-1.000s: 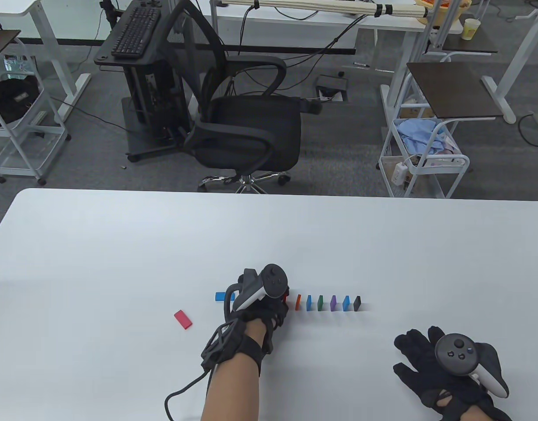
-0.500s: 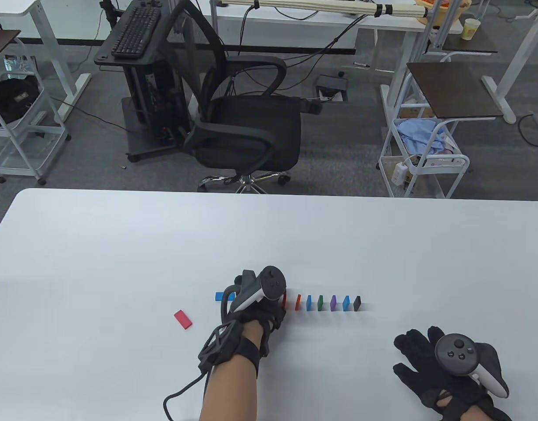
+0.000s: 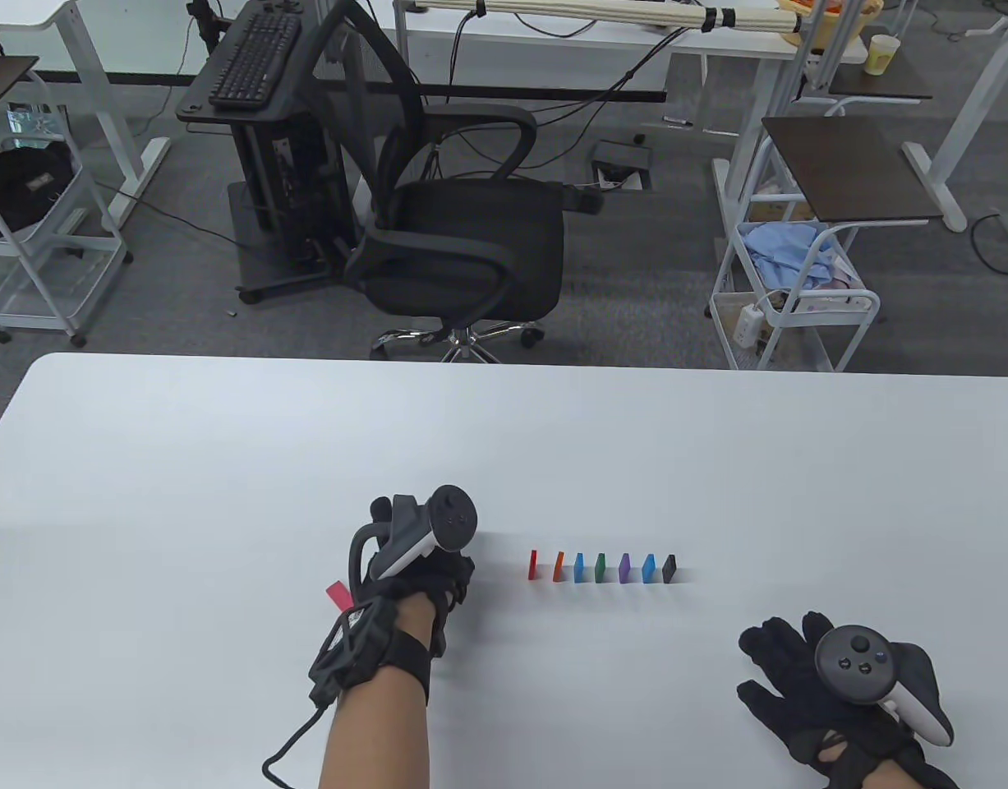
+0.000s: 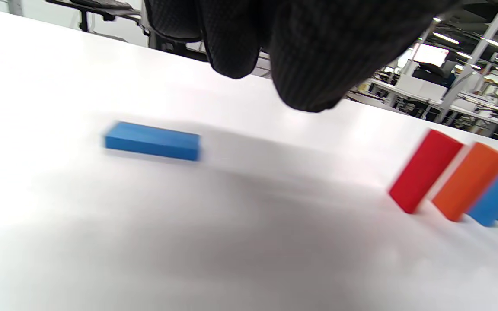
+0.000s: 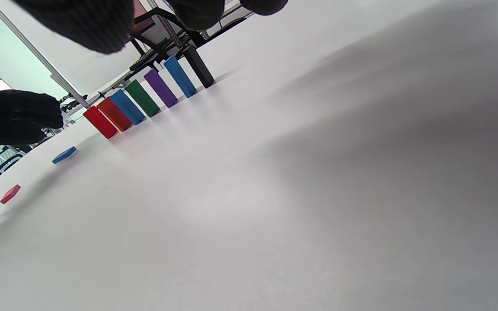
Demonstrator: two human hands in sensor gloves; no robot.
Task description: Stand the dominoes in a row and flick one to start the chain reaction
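Seven dominoes stand in a row (image 3: 600, 567) on the white table (image 3: 224, 460), from the red domino (image 3: 533, 564) on the left to the black domino (image 3: 669, 567) on the right. My left hand (image 3: 421, 567) hovers left of the row and holds nothing. Its fingers (image 4: 305, 65) hang above a flat blue domino (image 4: 151, 141), which the table view hides. A flat pink-red domino (image 3: 337, 595) peeks out beside the left wrist. My right hand (image 3: 799, 666) lies flat with spread fingers near the front right.
The table's far edge (image 3: 504, 362) faces a black office chair (image 3: 462, 246) and white carts. A cable (image 3: 298, 740) trails from my left wrist across the front of the table.
My left hand let go of the red domino, which now stands at the row's left end, and moved left over the flat blue domino. The right hand stayed still.
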